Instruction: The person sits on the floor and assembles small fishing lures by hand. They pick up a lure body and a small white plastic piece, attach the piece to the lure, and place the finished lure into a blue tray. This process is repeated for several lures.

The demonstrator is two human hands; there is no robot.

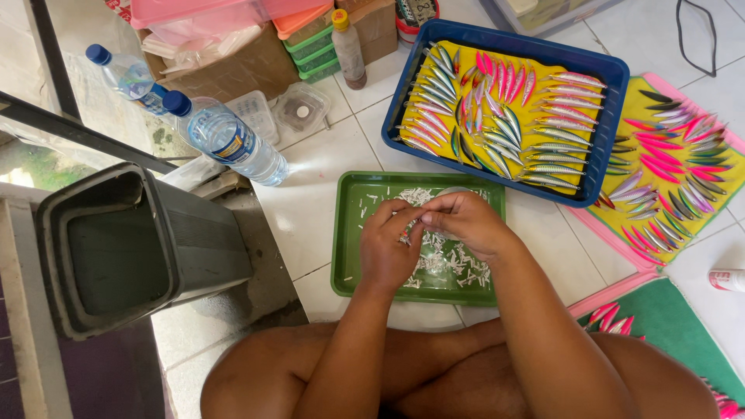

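Observation:
My left hand [389, 250] and my right hand [466, 221] meet over a green tray [348, 233] on the white tiled floor. Their fingertips pinch together on a small white piece [412, 223]; what exactly it is stays too small to tell. Several small white plastic pieces [454, 268] lie scattered in the tray under and around my hands. My bare knees and forearms fill the bottom of the view.
A blue tray [613, 70] with rows of colourful fishing lures on yellow lining stands beyond the green one. A pink-edged tray [613, 240] of more lures lies to the right. Two water bottles [225, 138], a brown bottle [348, 49], boxes and a grey bin [116, 248] stand left.

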